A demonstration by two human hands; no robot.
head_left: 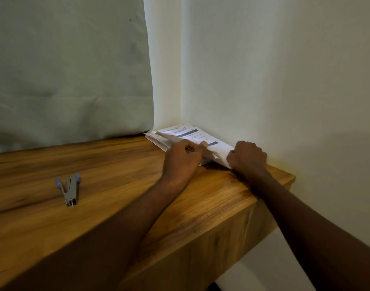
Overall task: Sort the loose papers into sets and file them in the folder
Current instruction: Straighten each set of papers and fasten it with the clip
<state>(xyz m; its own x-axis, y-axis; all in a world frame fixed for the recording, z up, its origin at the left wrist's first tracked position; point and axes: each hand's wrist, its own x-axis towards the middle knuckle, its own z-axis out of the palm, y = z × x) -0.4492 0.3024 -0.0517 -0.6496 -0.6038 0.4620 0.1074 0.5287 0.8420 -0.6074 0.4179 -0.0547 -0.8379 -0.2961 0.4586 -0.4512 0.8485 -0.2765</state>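
Head camera looks down at a wooden desk (108, 206) that meets a pale wall (274, 80). Far to the left, a small grey stapler (69, 191) with purple tips lies flat on the wood, well apart from both hands. Behind it hangs a grey-green cloth (64, 70). Next comes the left hand (182, 160), with its arm reaching up from the bottom of the picture. Its fingers are curled and its thumb presses down, pinching the near edge of some sheets and lifting them a little off the stack. The papers (186, 134) sit in the back corner of the desk, right against the wall, just past both hands. They are white with dark bars of print, and the pile looks a bit messy. Last is the right hand (248, 157), with its arm coming in from the lower right. It is closed like a fist around the near right corner of the papers, close to the wall.
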